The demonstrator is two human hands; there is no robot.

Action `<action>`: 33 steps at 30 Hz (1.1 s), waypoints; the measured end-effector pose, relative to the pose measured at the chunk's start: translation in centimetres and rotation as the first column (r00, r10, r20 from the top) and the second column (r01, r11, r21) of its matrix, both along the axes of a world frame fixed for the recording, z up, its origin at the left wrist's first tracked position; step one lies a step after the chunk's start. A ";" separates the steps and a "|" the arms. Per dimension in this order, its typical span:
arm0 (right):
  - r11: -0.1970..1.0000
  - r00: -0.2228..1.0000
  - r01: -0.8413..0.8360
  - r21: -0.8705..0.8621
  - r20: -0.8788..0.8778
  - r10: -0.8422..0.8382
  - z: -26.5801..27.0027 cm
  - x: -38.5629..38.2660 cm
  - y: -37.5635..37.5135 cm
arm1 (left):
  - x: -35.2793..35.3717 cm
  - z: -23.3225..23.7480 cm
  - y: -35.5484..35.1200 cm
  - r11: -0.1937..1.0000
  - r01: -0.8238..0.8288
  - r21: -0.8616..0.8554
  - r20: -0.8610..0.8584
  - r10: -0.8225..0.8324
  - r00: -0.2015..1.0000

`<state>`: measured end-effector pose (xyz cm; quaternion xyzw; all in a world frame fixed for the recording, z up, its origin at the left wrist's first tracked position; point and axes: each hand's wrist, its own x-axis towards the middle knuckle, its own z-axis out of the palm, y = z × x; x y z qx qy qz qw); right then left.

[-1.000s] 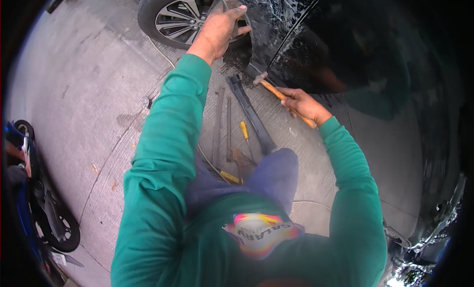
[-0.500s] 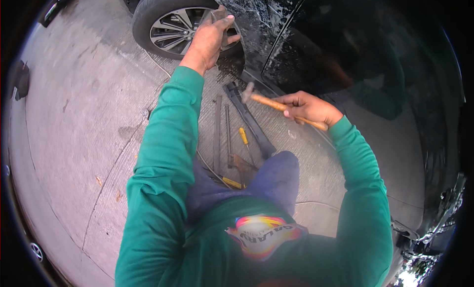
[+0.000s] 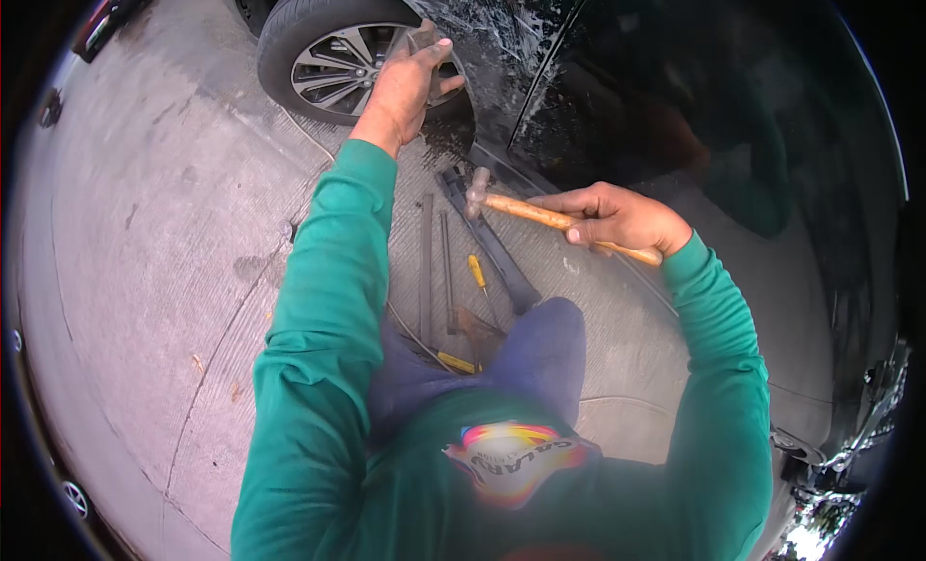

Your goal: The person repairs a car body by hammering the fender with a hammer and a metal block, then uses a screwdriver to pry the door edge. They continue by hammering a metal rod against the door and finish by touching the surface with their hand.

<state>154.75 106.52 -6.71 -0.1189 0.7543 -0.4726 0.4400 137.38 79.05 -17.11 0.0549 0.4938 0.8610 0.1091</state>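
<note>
My right hand [image 3: 622,220] is closed round the wooden handle of a hammer [image 3: 526,209], whose metal head points left, above the ground. In front of the car wheel [image 3: 328,64], at the fender's edge, my left hand [image 3: 410,83] is raised with its fingers bent round a thin greyish piece [image 3: 400,45]; its shape is hard to make out. The dark car body [image 3: 492,54] beside that hand shows whitish smears and wet streaks.
On the concrete lie a long black trim piece [image 3: 492,247], two thin metal bars [image 3: 426,262], a yellow-handled screwdriver [image 3: 476,270] and another yellow-handled tool [image 3: 455,362] near my legs. A thin cable [image 3: 309,135] runs along the ground from the wheel.
My right hand has shifted slightly to the right with the hammer, which now lies more level. My left hand has barely moved.
</note>
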 end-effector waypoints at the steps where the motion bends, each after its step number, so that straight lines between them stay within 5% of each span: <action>1: 1.000 1.000 0.000 0.001 -0.008 0.000 0.4 -0.6 0.4 | -0.1 0.2 0.1 1.000 0.000 0.001 -0.008 0.000 1.000; 3: 0.989 0.988 0.147 0.004 0.054 -0.147 1.1 -1.3 1.7 | 0.1 0.1 0.0 1.000 0.009 0.019 0.024 -0.009 1.000; 4: 0.936 0.923 0.353 -0.018 -0.159 -0.351 0.9 -2.6 2.1 | -0.1 -0.1 0.0 0.999 0.014 0.032 0.027 -0.015 1.000; 7: 0.975 0.974 0.201 0.097 -0.125 -0.189 1.3 -0.8 0.0 | -0.5 -0.2 0.0 0.999 0.027 0.024 0.026 -0.028 0.999; 9: 1.000 1.000 -0.021 0.003 0.015 0.021 2.4 0.4 -1.2 | -0.1 -0.5 -0.1 0.999 0.026 0.024 0.033 -0.026 0.999; 11: 0.998 0.996 -0.005 -0.060 0.087 0.010 2.1 -0.2 0.2 | -0.2 -0.1 -0.1 0.999 0.016 0.033 0.020 -0.017 1.000; 13: 0.945 0.933 0.327 -0.029 -0.152 -0.327 1.8 -2.2 1.5 | 0.3 0.3 0.2 0.999 0.016 0.032 0.033 -0.017 0.999; 14: 0.913 0.909 0.408 -0.008 -0.086 -0.407 1.7 -1.3 1.8 | 0.3 0.8 0.1 1.000 0.003 0.029 0.043 -0.004 0.999; 17: 0.997 0.996 0.060 -0.040 -0.060 -0.063 1.5 0.0 1.4 | 0.0 0.3 -0.1 0.999 0.033 0.011 0.028 -0.034 0.999; 18: 0.994 0.997 0.034 -0.100 0.076 -0.027 2.4 0.5 0.4 | 0.3 0.5 0.0 1.000 0.020 0.006 0.029 -0.021 0.999; 19: 0.994 0.998 0.035 -0.099 0.064 -0.029 2.4 -0.5 0.9 | -0.1 0.7 0.0 1.000 0.023 0.008 0.017 -0.023 1.000; 21: 0.927 0.908 0.375 -0.026 -0.189 -0.373 1.8 -1.9 2.0 | 0.2 0.8 -0.2 0.998 0.063 0.013 0.057 -0.064 0.996; 22: 0.916 0.911 0.396 -0.067 -0.096 -0.401 2.1 -1.5 1.9 | 0.5 0.9 0.1 1.000 0.012 0.026 0.048 -0.014 0.999; 23: 0.918 0.912 0.391 -0.068 -0.104 -0.396 2.0 -0.9 1.4 | 0.0 1.2 0.0 1.000 0.002 0.030 0.036 -0.003 0.999; 25: 0.994 0.990 0.097 -0.055 -0.100 -0.102 2.7 0.0 0.3 | 0.2 0.5 0.2 1.000 0.008 0.026 0.054 -0.009 0.998; 26: 0.993 0.997 0.058 -0.100 0.061 -0.052 3.3 0.6 -0.4 | 0.3 0.6 0.0 0.999 0.032 0.021 0.043 -0.033 0.999; 27: 0.993 0.997 0.061 -0.100 0.056 -0.055 3.1 0.0 0.1 | 0.3 0.8 0.0 0.999 0.036 0.021 0.037 -0.036 0.999; 29: 0.906 0.890 0.418 -0.065 -0.169 -0.423 1.9 -1.1 1.6 | 0.6 1.3 0.1 1.000 0.017 0.021 0.071 -0.019 0.997; 31: 0.930 0.920 0.361 -0.062 -0.136 -0.366 2.4 -0.7 1.3 | 0.2 0.6 0.2 0.999 0.028 0.035 0.060 -0.030 0.998; 33: 0.993 0.993 0.116 -0.013 -0.013 -0.116 2.8 0.4 0.6 | 0.2 0.2 0.1 0.998 0.035 0.043 0.076 -0.039 0.996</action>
